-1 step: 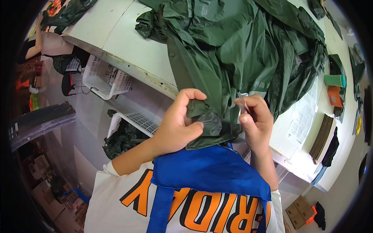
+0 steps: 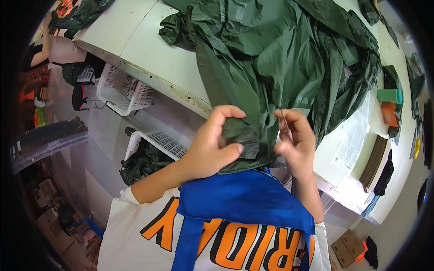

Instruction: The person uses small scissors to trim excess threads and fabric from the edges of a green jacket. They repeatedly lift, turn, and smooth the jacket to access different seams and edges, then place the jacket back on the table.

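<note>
A large dark green coated garment, wrinkled and shiny like a raincoat, is heaped over the table and hangs past its near edge. With my left hand I grip a bunched part of it close to my body, the thumb and curled fingers closed on the cloth. Just to the right, my right hand holds a small, thin metal tool between its fingers, and its tip points up toward the garment. Blur hides the tool's exact kind. A small gap separates the two hands.
Below the white table stand a white basket and another basket with dark green cloth. A green roll and brown strips lie at the right. Another person works at far left.
My right fingers have shifted a little and the metal tool in them has turned. The left hand has moved slightly right with the bunched cloth.
</note>
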`<state>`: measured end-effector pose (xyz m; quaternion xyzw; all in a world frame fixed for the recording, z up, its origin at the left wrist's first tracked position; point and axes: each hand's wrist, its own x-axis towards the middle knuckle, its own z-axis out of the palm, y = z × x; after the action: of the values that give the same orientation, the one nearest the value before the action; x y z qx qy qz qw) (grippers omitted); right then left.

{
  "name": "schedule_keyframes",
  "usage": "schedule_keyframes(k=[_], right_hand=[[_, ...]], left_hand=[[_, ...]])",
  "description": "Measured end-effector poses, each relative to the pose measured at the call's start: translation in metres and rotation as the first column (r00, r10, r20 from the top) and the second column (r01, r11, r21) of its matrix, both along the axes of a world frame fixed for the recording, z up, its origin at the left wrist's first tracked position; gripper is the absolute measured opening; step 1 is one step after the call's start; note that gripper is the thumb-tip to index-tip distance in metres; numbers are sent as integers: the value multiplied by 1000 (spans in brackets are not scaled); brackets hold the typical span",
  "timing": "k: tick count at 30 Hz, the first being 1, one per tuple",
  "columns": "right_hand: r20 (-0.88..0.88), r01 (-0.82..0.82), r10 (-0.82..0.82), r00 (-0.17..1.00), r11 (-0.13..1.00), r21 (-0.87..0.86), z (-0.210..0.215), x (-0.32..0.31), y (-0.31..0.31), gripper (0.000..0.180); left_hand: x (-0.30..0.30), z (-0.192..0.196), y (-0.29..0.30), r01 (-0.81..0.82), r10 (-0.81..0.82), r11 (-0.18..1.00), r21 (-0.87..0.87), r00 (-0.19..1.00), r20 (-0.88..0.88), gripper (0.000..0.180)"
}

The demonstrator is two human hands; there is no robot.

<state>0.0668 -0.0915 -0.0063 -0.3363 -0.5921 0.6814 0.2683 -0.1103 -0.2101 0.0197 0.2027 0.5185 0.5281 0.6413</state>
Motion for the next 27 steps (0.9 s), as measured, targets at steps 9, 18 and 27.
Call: schedule_keyframes(k=[9, 18, 27], right_hand=[[446, -136, -69, 892, 902, 410, -15, 26, -19, 35], [-82, 863, -865, 494, 478, 162, 26, 150, 10, 16], [-268, 880, -963, 38, -94, 465, 46, 167, 87, 19]], left_hand=[[-10, -45, 20, 98, -261, 906, 412, 896, 359, 79], [-277, -171, 98, -458, 151, 883, 99, 78, -985, 114], [-287, -179, 76, -163, 222, 974, 158, 827, -517, 29]])
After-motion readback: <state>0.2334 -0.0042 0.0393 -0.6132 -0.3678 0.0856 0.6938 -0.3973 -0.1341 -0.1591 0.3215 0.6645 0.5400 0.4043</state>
